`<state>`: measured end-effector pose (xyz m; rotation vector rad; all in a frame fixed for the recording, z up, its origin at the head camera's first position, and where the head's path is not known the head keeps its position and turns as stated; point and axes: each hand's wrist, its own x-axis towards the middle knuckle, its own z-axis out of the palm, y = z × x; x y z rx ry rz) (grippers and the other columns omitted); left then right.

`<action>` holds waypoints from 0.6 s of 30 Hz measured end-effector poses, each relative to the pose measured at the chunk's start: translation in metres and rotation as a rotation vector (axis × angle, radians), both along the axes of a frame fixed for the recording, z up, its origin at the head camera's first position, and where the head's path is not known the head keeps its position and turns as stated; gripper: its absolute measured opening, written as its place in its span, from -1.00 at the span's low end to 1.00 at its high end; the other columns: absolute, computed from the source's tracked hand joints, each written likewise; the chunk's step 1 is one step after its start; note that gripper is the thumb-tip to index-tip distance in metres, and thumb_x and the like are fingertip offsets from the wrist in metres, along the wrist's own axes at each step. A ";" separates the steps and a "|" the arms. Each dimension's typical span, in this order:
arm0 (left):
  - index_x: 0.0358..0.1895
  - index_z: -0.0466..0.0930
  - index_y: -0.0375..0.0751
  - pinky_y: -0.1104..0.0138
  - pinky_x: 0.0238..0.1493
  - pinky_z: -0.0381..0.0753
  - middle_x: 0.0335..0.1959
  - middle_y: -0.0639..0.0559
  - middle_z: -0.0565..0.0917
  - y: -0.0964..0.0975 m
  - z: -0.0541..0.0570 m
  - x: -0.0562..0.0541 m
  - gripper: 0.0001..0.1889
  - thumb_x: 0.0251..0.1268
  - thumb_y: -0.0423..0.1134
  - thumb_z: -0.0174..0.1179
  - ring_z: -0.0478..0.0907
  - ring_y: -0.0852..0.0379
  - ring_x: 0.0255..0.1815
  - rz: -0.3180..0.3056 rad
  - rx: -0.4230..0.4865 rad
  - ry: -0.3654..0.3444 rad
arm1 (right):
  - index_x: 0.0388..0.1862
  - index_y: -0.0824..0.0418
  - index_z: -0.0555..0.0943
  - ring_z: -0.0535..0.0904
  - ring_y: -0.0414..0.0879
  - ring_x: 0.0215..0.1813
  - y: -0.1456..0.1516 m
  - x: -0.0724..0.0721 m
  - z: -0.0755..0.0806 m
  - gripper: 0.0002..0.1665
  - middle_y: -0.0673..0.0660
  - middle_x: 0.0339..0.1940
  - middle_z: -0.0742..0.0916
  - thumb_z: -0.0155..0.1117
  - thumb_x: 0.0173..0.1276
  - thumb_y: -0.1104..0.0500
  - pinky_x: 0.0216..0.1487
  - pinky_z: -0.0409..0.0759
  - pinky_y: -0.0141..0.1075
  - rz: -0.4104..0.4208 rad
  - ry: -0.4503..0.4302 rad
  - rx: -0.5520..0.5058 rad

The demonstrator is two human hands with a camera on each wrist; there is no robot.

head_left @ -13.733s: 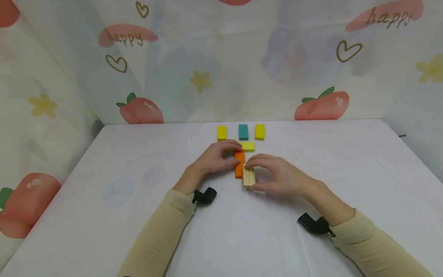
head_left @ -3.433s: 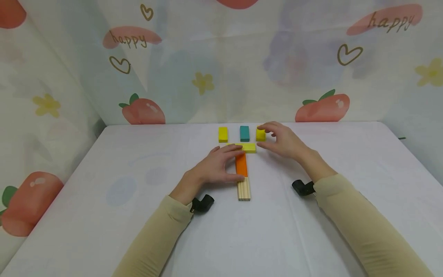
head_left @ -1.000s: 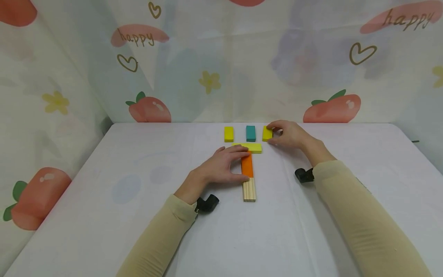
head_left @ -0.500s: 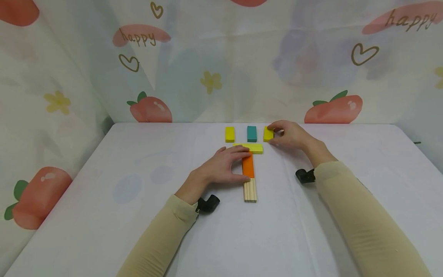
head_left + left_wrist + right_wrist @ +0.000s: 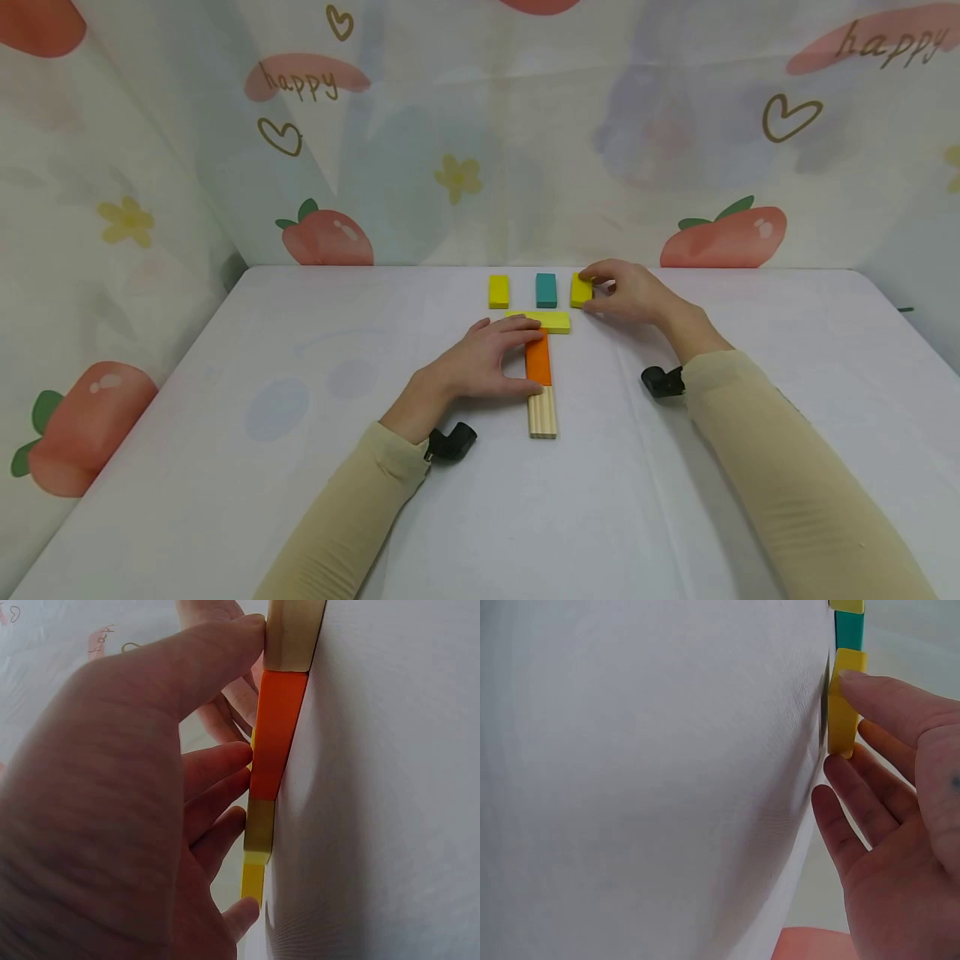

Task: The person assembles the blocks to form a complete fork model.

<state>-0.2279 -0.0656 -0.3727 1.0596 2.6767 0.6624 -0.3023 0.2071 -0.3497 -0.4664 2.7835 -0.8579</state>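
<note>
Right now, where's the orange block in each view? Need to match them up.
Head: just right of and below centre, beside the left hand, with the orange block end to end with the pale wood block.
Left wrist: upper half, right of centre, below the wood block.
Right wrist: not in it.
Shared landmark: the white tabletop, in all three.

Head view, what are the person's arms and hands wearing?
The left sleeve and right sleeve are long, plain beige. Near the cuffs, the left wrist camera and right wrist camera look black and elbow-shaped. The left hand and right hand are ungloved.
</note>
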 end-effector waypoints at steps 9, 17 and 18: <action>0.50 0.36 -0.03 0.01 0.56 -0.14 0.53 0.09 0.29 0.000 -0.002 -0.001 -0.23 0.26 0.16 0.31 0.11 0.17 0.55 0.002 -0.004 0.002 | 0.40 0.32 0.46 0.39 0.28 0.34 -0.002 -0.001 0.000 -0.36 0.34 0.37 0.49 0.38 0.37 0.20 0.37 0.35 0.16 0.024 -0.008 -0.012; 0.50 0.36 -0.03 0.01 0.56 -0.15 0.53 0.09 0.29 0.000 -0.002 -0.001 -0.23 0.26 0.15 0.31 0.11 0.17 0.55 -0.001 0.002 -0.002 | 0.40 0.31 0.45 0.36 0.27 0.36 -0.004 0.000 0.001 -0.35 0.33 0.39 0.48 0.38 0.37 0.20 0.38 0.33 0.17 0.033 -0.010 -0.018; 0.50 0.37 -0.04 0.01 0.56 -0.15 0.53 0.09 0.29 0.000 -0.002 -0.002 -0.23 0.26 0.15 0.31 0.11 0.17 0.55 -0.001 0.003 -0.003 | 0.40 0.31 0.45 0.36 0.27 0.36 -0.005 0.000 0.001 -0.36 0.33 0.39 0.48 0.38 0.38 0.20 0.39 0.33 0.17 0.032 -0.011 -0.019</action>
